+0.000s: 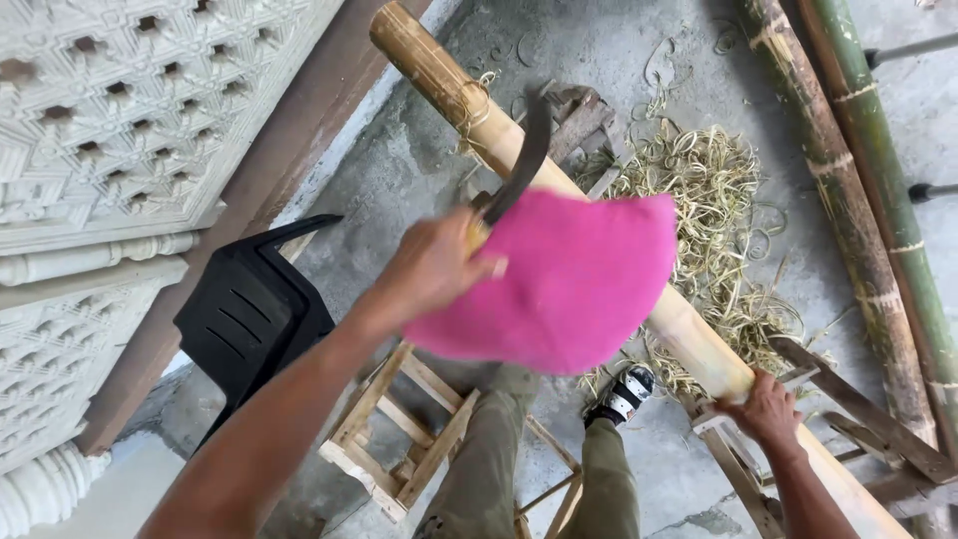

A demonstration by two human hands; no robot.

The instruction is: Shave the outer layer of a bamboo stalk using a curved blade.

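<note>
While gripped: curved dark blade (524,160), smooth tan bamboo pole (689,334), left hand (434,265).

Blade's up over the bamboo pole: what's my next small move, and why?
Probably draw the curved blade down along the bamboo pole: the left hand holds it raised over the pole, the right hand steadies the lower end, and shavings lie beneath.

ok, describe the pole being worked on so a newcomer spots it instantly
Start at the heap of pale shavings on the concrete floor. The bamboo pole runs diagonally in front of it, resting on a wooden stand, right hand gripping it. Unlike the two green-brown poles beside it, it's pale tan.
</note>
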